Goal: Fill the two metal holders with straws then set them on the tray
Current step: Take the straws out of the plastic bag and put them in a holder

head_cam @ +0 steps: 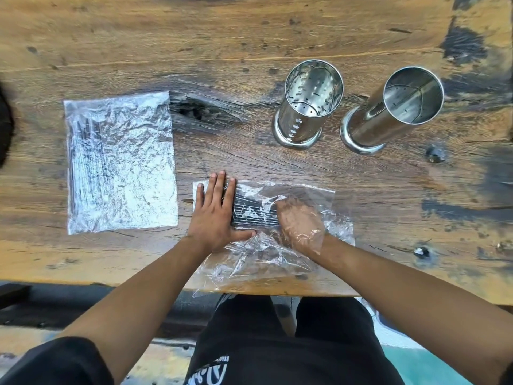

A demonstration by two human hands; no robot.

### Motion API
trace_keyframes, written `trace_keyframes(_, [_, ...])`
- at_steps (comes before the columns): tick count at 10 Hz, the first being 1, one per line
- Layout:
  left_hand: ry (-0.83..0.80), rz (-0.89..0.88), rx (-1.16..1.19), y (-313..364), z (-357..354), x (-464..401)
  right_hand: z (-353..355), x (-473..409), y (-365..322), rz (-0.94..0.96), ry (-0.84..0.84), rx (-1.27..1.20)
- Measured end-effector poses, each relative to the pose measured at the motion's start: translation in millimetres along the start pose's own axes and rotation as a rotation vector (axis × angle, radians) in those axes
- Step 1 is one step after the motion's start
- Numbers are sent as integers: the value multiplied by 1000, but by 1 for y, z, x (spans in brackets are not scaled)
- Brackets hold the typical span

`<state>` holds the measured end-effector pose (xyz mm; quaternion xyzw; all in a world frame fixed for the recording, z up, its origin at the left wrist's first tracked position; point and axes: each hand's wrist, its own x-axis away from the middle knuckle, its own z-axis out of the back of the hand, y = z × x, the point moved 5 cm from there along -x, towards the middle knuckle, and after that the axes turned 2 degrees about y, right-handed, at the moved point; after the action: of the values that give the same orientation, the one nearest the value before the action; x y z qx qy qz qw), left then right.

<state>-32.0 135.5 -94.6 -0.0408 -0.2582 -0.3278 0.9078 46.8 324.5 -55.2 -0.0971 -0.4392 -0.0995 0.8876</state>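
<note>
Two empty metal holders stand upright on the wooden table: a perforated one point(308, 107) and a plain one point(394, 112) to its right. A clear plastic bag point(305, 190) with dark straws point(252, 211) lies near the table's front edge. My left hand point(215, 215) presses flat on the bag's left end, fingers straight. My right hand point(301, 223) is inside the bag, seen through the plastic, its fingers curled on the straws' right ends. A second bag of straws point(119, 162) lies flat to the left.
The table's front edge point(138, 282) runs just below the bag, which overhangs it a little. A dark object point(5, 126) shows at the far left edge. No tray is in view.
</note>
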Motion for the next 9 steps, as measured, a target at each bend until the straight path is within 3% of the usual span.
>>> trace_keyframes(1, [-27,-4,-15,-1,-3,2,54,52,4,1,75,-8])
trace_keyframes(2, [-43,-4,-22,0,-4,1,10,42,31,-73,153,-20])
trace_keyframes(5, [-86,6,-103,9,-5,0,-26,34,42,-24,356,66])
trace_keyframes(9, [-111,33,-137,11,-5,-2,-16,9,10,76,355,-80])
